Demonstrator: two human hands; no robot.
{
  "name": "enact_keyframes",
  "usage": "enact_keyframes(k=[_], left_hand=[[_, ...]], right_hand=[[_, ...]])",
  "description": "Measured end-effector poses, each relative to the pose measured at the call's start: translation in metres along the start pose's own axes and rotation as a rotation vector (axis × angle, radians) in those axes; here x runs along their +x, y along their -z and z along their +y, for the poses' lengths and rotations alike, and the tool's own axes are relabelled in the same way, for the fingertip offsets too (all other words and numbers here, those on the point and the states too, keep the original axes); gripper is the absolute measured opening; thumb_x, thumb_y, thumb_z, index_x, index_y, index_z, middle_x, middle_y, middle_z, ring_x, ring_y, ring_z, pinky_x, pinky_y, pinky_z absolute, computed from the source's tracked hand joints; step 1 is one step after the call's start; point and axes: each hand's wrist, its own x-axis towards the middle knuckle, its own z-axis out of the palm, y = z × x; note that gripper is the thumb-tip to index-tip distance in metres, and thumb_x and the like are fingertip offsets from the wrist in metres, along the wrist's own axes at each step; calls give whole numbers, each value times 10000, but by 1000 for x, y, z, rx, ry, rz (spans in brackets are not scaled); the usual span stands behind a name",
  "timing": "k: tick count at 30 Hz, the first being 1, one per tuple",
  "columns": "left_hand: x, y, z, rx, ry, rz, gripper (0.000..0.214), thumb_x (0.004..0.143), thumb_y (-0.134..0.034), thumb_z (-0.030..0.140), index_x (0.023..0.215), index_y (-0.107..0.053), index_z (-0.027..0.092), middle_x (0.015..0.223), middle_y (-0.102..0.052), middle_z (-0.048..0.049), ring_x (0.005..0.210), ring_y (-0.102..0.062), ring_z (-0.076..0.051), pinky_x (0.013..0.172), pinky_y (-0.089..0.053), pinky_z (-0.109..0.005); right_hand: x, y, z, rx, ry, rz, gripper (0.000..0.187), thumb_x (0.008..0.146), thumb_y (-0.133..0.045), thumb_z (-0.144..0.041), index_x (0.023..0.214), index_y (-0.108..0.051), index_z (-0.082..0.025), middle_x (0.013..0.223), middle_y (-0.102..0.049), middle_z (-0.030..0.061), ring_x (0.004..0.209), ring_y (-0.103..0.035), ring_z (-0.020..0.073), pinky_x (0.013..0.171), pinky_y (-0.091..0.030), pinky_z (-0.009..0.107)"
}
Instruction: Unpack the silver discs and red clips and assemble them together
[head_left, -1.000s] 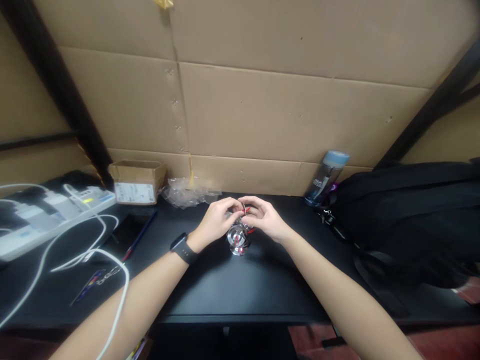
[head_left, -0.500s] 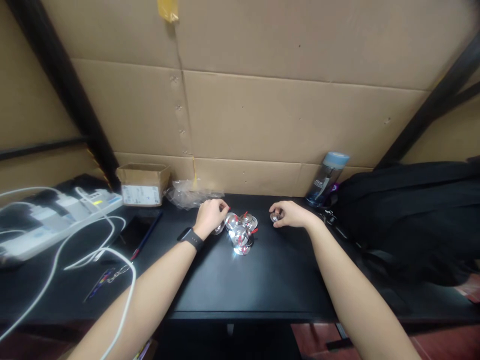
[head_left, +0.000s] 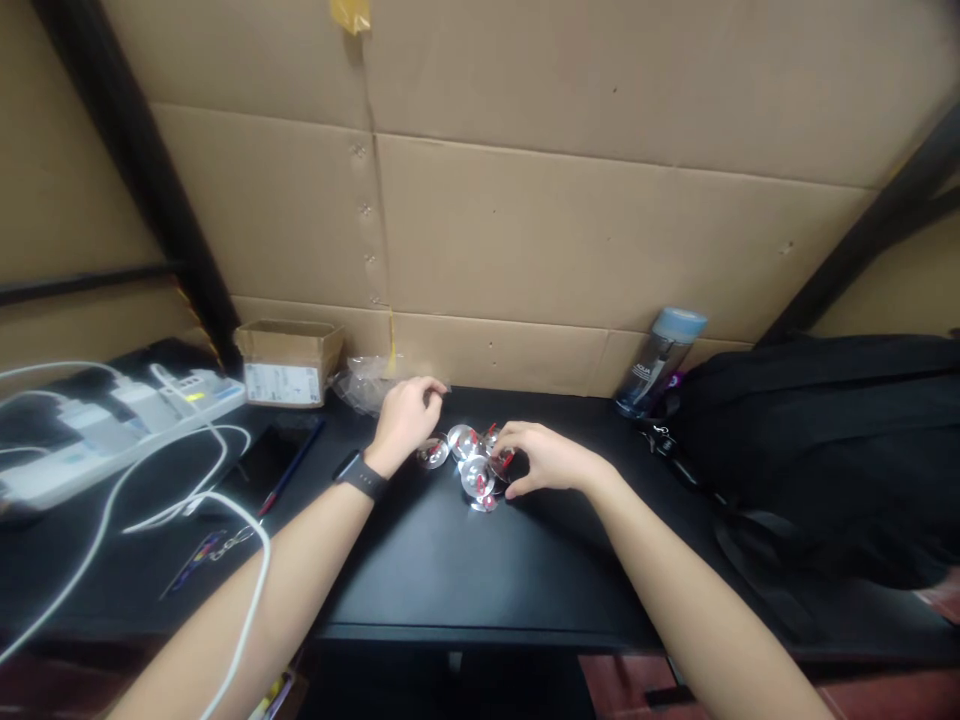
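A small cluster of shiny, round, clear-looking discs (head_left: 478, 476) with red parts lies on the black table, several of them overlapping. One more such disc (head_left: 433, 453) lies just left of the cluster. My left hand (head_left: 405, 415), with a dark watch on the wrist, hovers behind and left of that disc; its fingers are loosely bent, thumb apart, and nothing shows in them. At the cluster's right side is my right hand (head_left: 547, 458), fingertips over the discs and thumb spread away near the table. The hand hides part of the pile and the surface under it.
On the left are a white power strip (head_left: 112, 430) with cables, a phone (head_left: 268, 455) and a pen (head_left: 294, 465). A cardboard box (head_left: 289, 365) and clear plastic bag (head_left: 365, 383) stand behind. A water bottle (head_left: 658, 365) and black backpack (head_left: 817, 440) are right.
My left hand has let go of the left disc and drawn up and back from it. My right hand has moved left from a disc on the right to the cluster.
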Motion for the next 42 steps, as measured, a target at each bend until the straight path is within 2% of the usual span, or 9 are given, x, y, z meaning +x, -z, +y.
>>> enact_keyframes(k=[4, 8, 15, 20, 24, 27, 33, 39, 42], left_hand=[[5, 14, 3, -23, 44, 69, 228, 875, -535, 185, 925, -755, 210, 964, -787, -54, 901, -715, -250, 890, -522, -357], [5, 14, 3, -16, 28, 9, 221, 883, -543, 203, 912, -761, 214, 960, -788, -50, 912, -719, -251, 894, -520, -348], [-6, -4, 0, -134, -277, -511, 339, 996, -484, 370, 1152, -753, 237, 1185, -759, -65, 1070, -714, -229, 939, -514, -299], [-9, -2, 5, -158, -330, -650, 338, 1003, -468, 319, 1185, -742, 239, 1197, -756, -46, 1053, -710, -204, 920, -499, -271], [-9, 4, 10, -157, -317, -769, 326, 996, -484, 301, 1193, -735, 235, 1133, -773, -24, 958, -719, -183, 849, -498, -250], [-10, 7, 15, -155, -348, -794, 312, 990, -501, 305, 1179, -739, 234, 1145, -767, -29, 963, -713, -186, 838, -489, -247], [-12, 11, 21, -137, -304, -823, 313, 977, -519, 317, 1183, -741, 235, 1059, -779, -29, 846, -715, -171, 770, -494, -241], [-15, 17, 23, -160, -295, -886, 324, 944, -578, 330, 1224, -729, 268, 1150, -770, -22, 992, -723, -200, 877, -520, -256], [-13, 14, 17, -164, -243, -772, 391, 962, -545, 320, 1329, -657, 246, 1270, -727, -44, 1109, -703, -220, 956, -530, -297]], right_hand=[[2, -8, 4, -18, -19, 2, 514, 622, -935, -328, 1091, -744, -246, 1111, -659, 55, 1018, -632, 254, 885, -498, 353], [3, -8, 6, -14, -9, -19, 502, 648, -905, -282, 1115, -734, -225, 1149, -647, 69, 1067, -615, 262, 919, -497, 363], [-3, 2, 4, -16, 40, 63, 460, 688, -822, -219, 1140, -744, -242, 1146, -667, 70, 1066, -629, 259, 956, -501, 382], [-5, 13, 11, -31, 23, 151, 439, 692, -799, -192, 1127, -745, -224, 1094, -701, 70, 999, -671, 245, 939, -519, 378], [-2, 10, 19, 24, 10, 175, 415, 679, -809, -205, 1089, -748, -198, 1218, -698, 110, 1175, -644, 292, 1031, -490, 413], [1, 0, 24, 154, 9, 130, 419, 695, -811, -229, 1109, -747, -202, 1315, -674, 117, 1324, -566, 315, 1094, -448, 430], [4, -8, 29, 395, -1, -7, 437, 707, -762, -169, 1142, -739, -195, 1148, -743, 39, 1019, -701, 217, 954, -523, 330], [0, -3, 29, 450, -34, -136, 490, 705, -746, -135, 1188, -727, -209, 1116, -751, 24, 971, -706, 193, 897, -547, 304], [-1, 1, 30, 438, 10, -113, 463, 715, -769, -168, 1175, -730, -209, 1202, -719, 49, 1009, -695, 200, 925, -546, 325]])
